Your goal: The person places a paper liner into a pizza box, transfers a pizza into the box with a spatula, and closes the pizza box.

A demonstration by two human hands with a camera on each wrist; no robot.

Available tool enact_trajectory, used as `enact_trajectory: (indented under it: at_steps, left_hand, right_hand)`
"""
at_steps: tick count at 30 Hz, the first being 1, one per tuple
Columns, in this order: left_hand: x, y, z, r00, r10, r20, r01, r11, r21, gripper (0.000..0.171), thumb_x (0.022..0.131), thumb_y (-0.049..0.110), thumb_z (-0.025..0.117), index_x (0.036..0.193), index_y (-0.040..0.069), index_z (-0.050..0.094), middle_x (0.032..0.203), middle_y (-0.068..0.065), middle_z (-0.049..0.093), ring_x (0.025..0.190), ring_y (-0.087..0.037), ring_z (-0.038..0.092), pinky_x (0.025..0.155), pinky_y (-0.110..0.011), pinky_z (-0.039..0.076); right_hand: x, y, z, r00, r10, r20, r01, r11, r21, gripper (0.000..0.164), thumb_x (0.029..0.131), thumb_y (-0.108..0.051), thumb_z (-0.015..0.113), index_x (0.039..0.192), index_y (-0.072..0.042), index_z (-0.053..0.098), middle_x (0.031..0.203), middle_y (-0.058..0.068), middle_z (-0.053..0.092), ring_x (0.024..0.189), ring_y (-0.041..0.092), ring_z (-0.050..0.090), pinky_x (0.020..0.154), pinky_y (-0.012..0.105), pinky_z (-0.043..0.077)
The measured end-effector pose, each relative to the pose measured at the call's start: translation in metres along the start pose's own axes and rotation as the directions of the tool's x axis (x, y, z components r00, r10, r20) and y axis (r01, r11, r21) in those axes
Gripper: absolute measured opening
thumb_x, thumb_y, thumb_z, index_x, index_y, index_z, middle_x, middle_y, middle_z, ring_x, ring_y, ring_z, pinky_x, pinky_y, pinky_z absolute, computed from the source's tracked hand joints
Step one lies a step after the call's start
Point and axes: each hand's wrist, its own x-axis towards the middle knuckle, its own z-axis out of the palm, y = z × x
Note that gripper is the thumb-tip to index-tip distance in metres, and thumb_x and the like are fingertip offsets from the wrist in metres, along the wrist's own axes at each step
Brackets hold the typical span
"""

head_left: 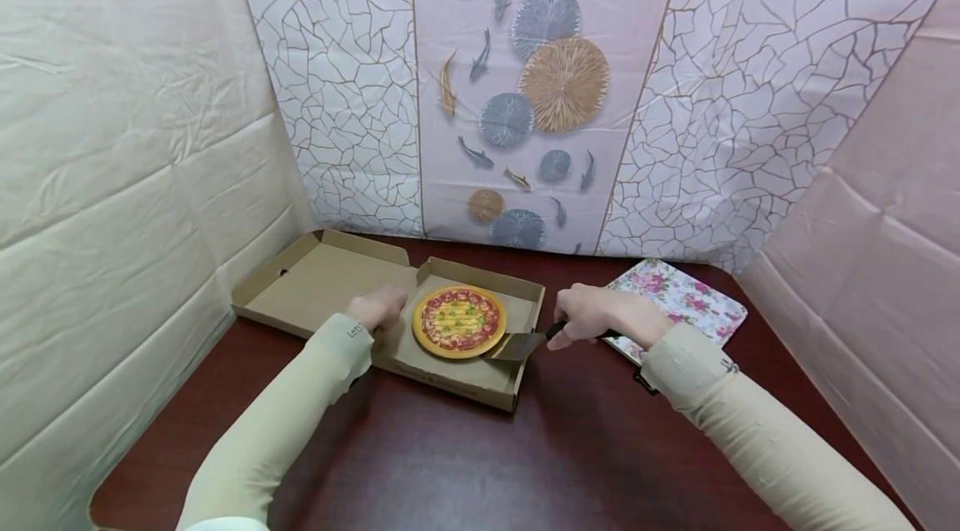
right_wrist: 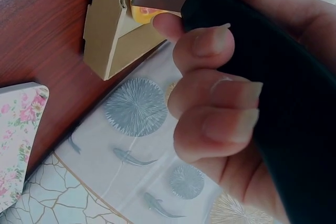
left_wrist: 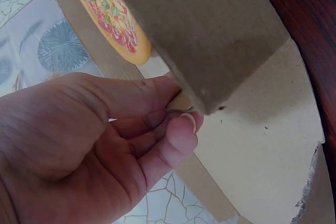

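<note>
Pizza (head_left: 459,323), round with a smooth yellow rim, lies flat inside the open cardboard box (head_left: 450,383) toward the back edge of the wood-grained desk (head_left: 450,473). In this head view, a flat metal spatula (head_left: 521,347) crosses the box's right edge and reaches the pizza; a flowered board (head_left: 690,298) lies near the desk's back right corner. Left wrist view: the left hand (left_wrist: 105,129) pinches stiff brown cardboard of the box. Right wrist view: the right hand (right_wrist: 210,93) grips the spatula's thick black handle (right_wrist: 294,108), fingers curled.
</note>
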Motion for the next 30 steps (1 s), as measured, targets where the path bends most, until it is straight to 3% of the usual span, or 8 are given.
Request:
enact_trajectory:
  at_steps: [6,13,18,25,30]
  left_hand:
    - [-0.003,0.002,-0.001,0.999,-0.025,0.028,0.025,0.999,-0.021,0.026,0.065,-0.018,0.044,0.063,0.008,0.046,0.064,-0.007,0.045,0.056,-0.018,0.041,0.045,-0.025,0.033]
    - [0.000,0.000,0.002,1.000,-0.017,0.016,0.017,1.000,-0.006,0.027,0.065,-0.017,0.044,0.062,0.009,0.045,0.063,-0.005,0.044,0.056,-0.017,0.039,0.045,-0.025,0.031]
    - [0.001,-0.001,0.001,1.000,-0.004,0.001,0.004,1.000,0.004,0.028,0.065,-0.018,0.046,0.063,0.010,0.044,0.064,-0.005,0.042,0.057,-0.017,0.039,0.046,-0.026,0.031]
    - [0.000,0.001,0.000,1.000,-0.003,0.003,0.003,1.000,0.007,0.027,0.067,-0.017,0.045,0.063,0.010,0.043,0.063,-0.005,0.040,0.055,-0.017,0.037,0.043,-0.026,0.029]
    - [-0.001,0.001,0.000,1.000,-0.013,0.002,0.013,1.000,0.012,0.026,0.064,-0.017,0.045,0.063,0.010,0.045,0.065,-0.006,0.044,0.057,-0.017,0.041,0.042,-0.025,0.032]
  right_hand:
    - [-0.003,0.001,0.001,1.000,-0.003,-0.009,0.003,1.000,-0.010,0.022,0.077,-0.035,0.068,0.065,-0.016,0.066,0.046,-0.005,0.049,0.039,0.007,0.044,0.048,0.022,0.039]
    - [-0.008,0.003,-0.003,0.999,-0.027,-0.027,0.026,0.999,-0.030,0.022,0.076,-0.034,0.069,0.065,-0.015,0.067,0.048,-0.006,0.052,0.042,0.006,0.045,0.047,0.021,0.038]
    - [-0.013,0.007,-0.006,0.997,-0.053,-0.062,0.048,0.996,-0.070,0.021,0.075,-0.037,0.069,0.066,-0.018,0.067,0.055,-0.007,0.055,0.053,0.007,0.047,0.053,0.022,0.039]
    - [-0.018,0.015,-0.008,0.994,-0.033,-0.101,0.031,0.999,-0.026,0.020,0.075,-0.038,0.069,0.075,-0.018,0.069,0.066,-0.005,0.060,0.057,0.009,0.049,0.055,0.023,0.041]
    - [-0.018,0.023,-0.003,0.987,-0.067,-0.149,0.072,0.997,0.032,0.020,0.078,-0.037,0.066,0.080,-0.017,0.069,0.071,-0.005,0.063,0.057,0.007,0.048,0.056,0.024,0.041]
